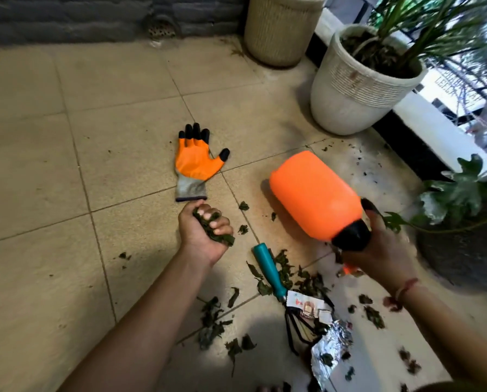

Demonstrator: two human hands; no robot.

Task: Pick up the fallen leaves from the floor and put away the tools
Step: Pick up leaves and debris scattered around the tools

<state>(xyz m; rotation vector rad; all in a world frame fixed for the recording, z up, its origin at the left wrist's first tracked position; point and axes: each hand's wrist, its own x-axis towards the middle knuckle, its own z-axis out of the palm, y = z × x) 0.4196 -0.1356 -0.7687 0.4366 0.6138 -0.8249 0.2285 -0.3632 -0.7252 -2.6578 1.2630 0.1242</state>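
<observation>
Smooth plastic sprayer bottle [316, 193], matt floor tiles [67, 165] (speckled), crinkled foil [331, 346].

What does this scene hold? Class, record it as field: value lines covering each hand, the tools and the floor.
left hand: fist closed on leaves
right hand: holds orange spray bottle by its black cap end, tilted
hand rake: teal handle, lying on floor among loose leaves
glove: orange, flat on tiles
floor: leaf scraps scattered, foil wrapper

Bare forearms; red thread bracelet [403, 291] on right wrist.
</observation>
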